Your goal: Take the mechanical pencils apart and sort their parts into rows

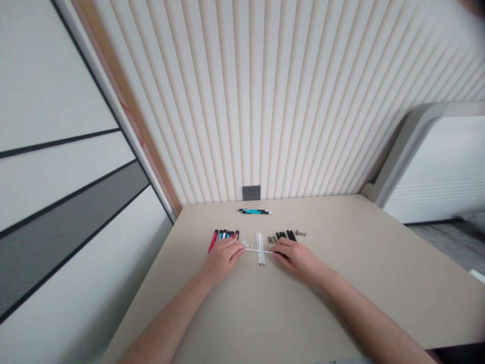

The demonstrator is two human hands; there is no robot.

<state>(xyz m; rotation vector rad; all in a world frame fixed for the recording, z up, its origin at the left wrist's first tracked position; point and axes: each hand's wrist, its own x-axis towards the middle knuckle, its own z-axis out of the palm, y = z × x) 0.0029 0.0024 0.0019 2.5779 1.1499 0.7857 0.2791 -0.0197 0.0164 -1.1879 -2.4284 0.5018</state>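
Observation:
A thin white pen refill [250, 249] stretches level between my two hands. My left hand [222, 259] pinches its left end, and the fingers of my right hand [297, 257] are closed at its right end. A small dark part shows by the right fingertips; I cannot tell what it is. Under the held refill, several white refills [259, 239] lie side by side, pointing away from me. Pen barrels [228, 234] in pink, blue and black sit just beyond my left hand, beside small white pieces [244, 242]. Black tube-like pen parts [291, 235] lie behind my right hand.
Two blue and black pens [254, 211] lie together toward the back of the beige table [242, 313]. Small metallic pieces [301, 233] and dark grey pieces [271, 239] flank the black parts. A socket [251, 192] is on the ribbed wall; a white headboard [439, 156] stands at right.

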